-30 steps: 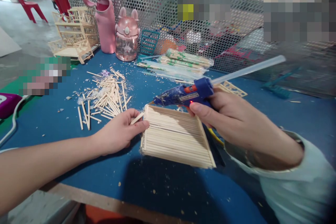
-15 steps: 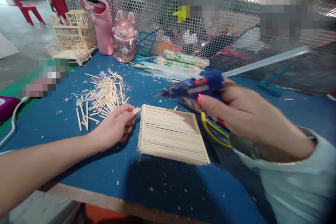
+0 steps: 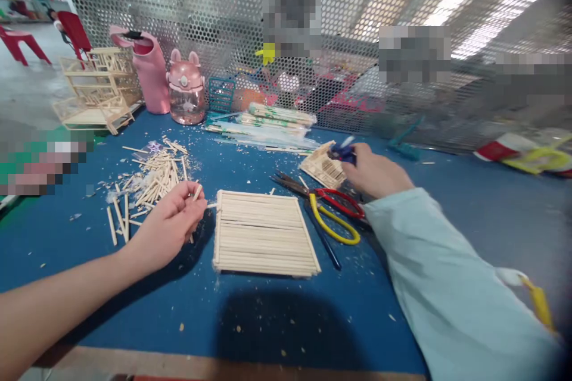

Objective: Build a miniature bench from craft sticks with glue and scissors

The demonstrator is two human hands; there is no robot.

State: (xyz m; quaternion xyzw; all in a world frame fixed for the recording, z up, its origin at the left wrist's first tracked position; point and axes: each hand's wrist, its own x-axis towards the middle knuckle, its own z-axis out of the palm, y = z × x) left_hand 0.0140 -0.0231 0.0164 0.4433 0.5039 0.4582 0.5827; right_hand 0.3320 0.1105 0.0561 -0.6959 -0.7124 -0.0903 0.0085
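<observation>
Two hands: left pinching short stick, right clutching glue gun

Short pale wooden stick, pinched upright-tilted above the blue table; flat square panel of glued sticks lying just beside it; blue glue gun, blurred, farther back.

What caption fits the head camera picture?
Left hand pinches a small stick beside the stick panel.
</observation>
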